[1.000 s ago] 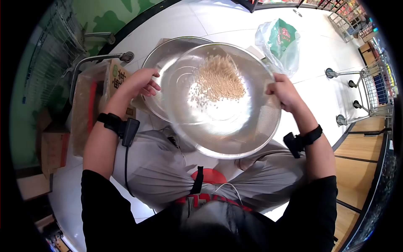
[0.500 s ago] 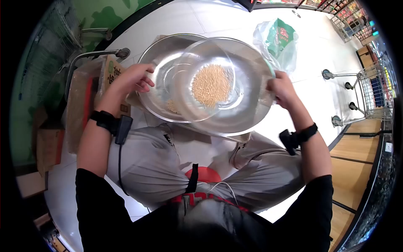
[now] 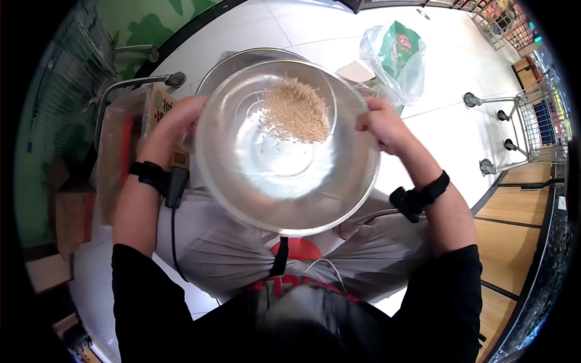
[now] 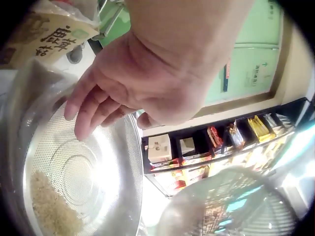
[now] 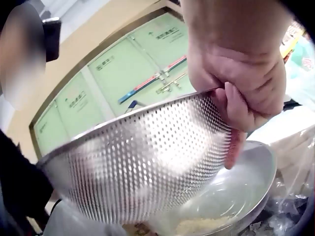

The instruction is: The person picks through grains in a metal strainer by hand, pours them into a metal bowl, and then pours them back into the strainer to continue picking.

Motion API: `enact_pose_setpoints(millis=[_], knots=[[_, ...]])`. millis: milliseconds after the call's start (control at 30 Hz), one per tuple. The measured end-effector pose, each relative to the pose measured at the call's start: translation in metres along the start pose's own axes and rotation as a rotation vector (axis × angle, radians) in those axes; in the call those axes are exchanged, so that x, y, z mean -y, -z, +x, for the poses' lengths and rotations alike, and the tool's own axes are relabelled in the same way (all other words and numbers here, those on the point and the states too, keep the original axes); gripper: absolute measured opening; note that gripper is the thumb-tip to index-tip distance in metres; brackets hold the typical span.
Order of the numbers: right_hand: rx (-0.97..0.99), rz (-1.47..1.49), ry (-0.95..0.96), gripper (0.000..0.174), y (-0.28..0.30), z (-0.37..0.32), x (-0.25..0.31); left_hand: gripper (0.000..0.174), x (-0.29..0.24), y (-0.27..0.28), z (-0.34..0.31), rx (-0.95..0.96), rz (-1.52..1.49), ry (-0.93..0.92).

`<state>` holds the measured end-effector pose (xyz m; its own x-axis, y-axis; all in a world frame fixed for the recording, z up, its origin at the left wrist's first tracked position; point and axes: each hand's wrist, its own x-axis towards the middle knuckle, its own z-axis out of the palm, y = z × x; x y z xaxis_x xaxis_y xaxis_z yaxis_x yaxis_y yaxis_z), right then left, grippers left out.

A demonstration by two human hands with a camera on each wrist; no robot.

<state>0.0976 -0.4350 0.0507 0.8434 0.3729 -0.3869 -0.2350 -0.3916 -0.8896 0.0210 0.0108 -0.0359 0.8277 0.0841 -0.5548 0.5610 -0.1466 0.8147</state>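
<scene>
A large perforated metal sieve is held above my lap, tilted in the right wrist view. Tan grains lie blurred in a heap towards its far side. My right hand grips the sieve's right rim, fingers curled over the edge. At the opposite side, my left hand is beside the left rim. In the left wrist view its loosely bent fingers hang over a perforated metal bowl with grains inside. A second bowl sits beneath the sieve, mostly hidden by it; more grains show in it from the right wrist.
A printed cardboard box and cart frame stand close at left. A plastic bag with a green print lies on the tiled floor beyond the sieve. A shopping cart stands at right.
The sieve swung away from me, then back towards my lap and leftward, with the right hand following. Its grains gathered, then spread into a blurred heap. The left hand now overlaps the sieve's left rim.
</scene>
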Motion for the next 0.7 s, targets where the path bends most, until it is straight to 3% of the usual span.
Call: enact_pose_setpoints(millis=[33, 67, 100, 200, 267, 300, 367, 467, 533, 667, 700], knots=[[-0.05, -0.01, -0.031, 0.027, 0.007, -0.008, 0.01, 0.042, -0.039, -0.027, -0.042, -0.103, -0.007, 0.12], [-0.1, -0.027, -0.058, 0.027, 0.019, -0.015, 0.02, 0.042, -0.048, -0.031, -0.053, -0.108, -0.013, 0.117], [-0.135, -0.076, -0.072, 0.029, 0.042, 0.002, 0.005, 0.043, -0.053, -0.034, -0.059, -0.12, -0.011, 0.133], [-0.224, 0.018, -0.059, 0.029, 0.031, -0.002, 0.012, 0.044, -0.044, -0.032, -0.055, -0.145, -0.01, 0.166], [-0.065, -0.014, -0.098, 0.027, 0.01, -0.012, 0.022, 0.045, -0.03, -0.018, -0.037, -0.163, 0.014, 0.179], [-0.011, -0.022, -0.079, 0.028, 0.006, -0.012, 0.019, 0.045, -0.015, -0.006, -0.018, -0.077, 0.038, 0.149], [-0.082, -0.019, -0.088, 0.027, 0.014, -0.013, 0.013, 0.046, -0.018, -0.006, -0.021, 0.004, 0.065, 0.123], [-0.165, -0.068, -0.119, 0.029, 0.053, 0.006, -0.004, 0.044, -0.046, -0.031, -0.057, -0.113, 0.006, 0.158], [-0.213, -0.089, -0.011, 0.026, 0.035, 0.002, -0.001, 0.043, -0.043, -0.026, -0.053, -0.125, -0.009, 0.148], [0.008, -0.166, -0.078, 0.033, 0.008, -0.011, 0.009, 0.045, -0.036, -0.022, -0.042, -0.105, 0.031, 0.131], [-0.061, -0.15, -0.078, 0.034, 0.015, -0.007, 0.003, 0.046, -0.042, -0.029, -0.048, -0.097, 0.037, 0.148]])
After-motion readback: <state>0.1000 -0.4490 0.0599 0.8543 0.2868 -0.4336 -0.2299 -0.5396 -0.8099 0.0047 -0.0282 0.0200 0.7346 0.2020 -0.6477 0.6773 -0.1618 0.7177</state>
